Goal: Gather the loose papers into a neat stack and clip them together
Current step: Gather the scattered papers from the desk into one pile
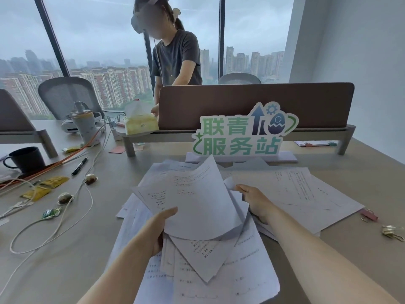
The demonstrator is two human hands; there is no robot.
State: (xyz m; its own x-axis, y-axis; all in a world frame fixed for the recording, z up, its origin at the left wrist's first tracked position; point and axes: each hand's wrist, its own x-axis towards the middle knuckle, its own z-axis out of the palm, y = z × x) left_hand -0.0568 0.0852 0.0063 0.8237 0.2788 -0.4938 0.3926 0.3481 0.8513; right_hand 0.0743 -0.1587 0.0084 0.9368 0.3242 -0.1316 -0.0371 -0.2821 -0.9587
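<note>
Gathering stage, early. My left hand [161,229] is holding a loose bundle of papers [197,202] lifted off the counter [65,249]; thumb on top, the other fingers hidden under the sheets, so I am pinching the bundle at its near-left edge. The sheets in it are fanned and skewed, corners pointing every way, one bowing down at the front. Not squared at all.

My right hand [255,201] is reaching in at the bundle's right side, fingers pressed together on the edge of a sheet there; whether that sheet belongs to the bundle or the pile below, I cannot tell.

More sheets are lying flat under the bundle [230,281], and a second spread [306,194] is lying to the right, well apart from my left hand. None of these are collected yet.

Clips: a pink one [369,215] is sitting just beside the right spread's corner, a gold one [392,232] nearer the counter's edge. Neither touched.

Judgement: roughly a third in. Left to do: picking up the remaining sheets, tapping the edges square, then clipping.
</note>
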